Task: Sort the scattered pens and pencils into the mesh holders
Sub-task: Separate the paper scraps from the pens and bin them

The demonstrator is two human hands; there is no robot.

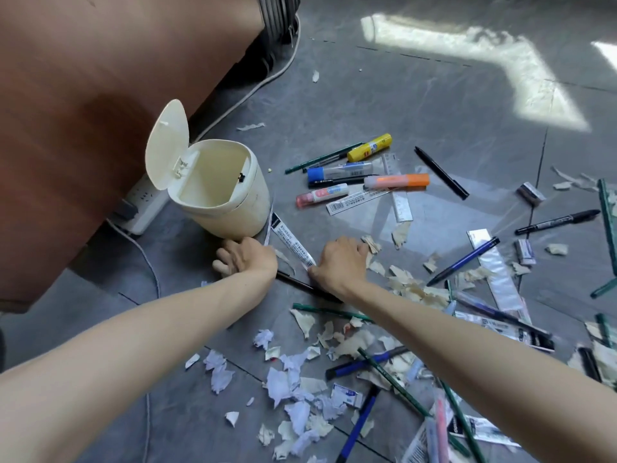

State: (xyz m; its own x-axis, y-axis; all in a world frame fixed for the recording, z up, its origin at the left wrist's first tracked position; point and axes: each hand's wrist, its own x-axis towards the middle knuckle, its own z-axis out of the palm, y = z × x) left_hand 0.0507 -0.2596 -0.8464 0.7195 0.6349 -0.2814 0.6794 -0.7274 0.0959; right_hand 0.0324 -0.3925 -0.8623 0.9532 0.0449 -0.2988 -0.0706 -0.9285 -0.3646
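Grey floor tiles (434, 95) carry the whole mess, with a brown furniture panel (83, 128) rising at the far left and a white power strip (143, 208) lying at its foot. Just right of that stands a cream bin (247, 208), upright, its lid (167, 145) flipped open.

Against the bin's base the left hand (248, 259) lies palm down on the floor, fingers spread, holding nothing that shows. A white packaging strip (290, 242) slants from the bin toward the right hand (340, 262), whose thumb tip meets the strip's near end. Its fingers are bent onto the floor, and I cannot tell whether it pinches the strip. A dark pen (297, 283) lies flat between the two wrists, its right end hidden under the right one.

Beyond the hands sits a loose cluster: a yellow glue stick (369, 148), a blue-capped marker (337, 171), an orange highlighter (397, 181) and a clear ruler (399, 198). A black pen (440, 172) lies just right of them. Further right lie a blue pen (464, 261) and a black marker (557, 222), well apart. Near the lower edge, green pencils (390, 379) cross among torn paper scraps (290, 385).
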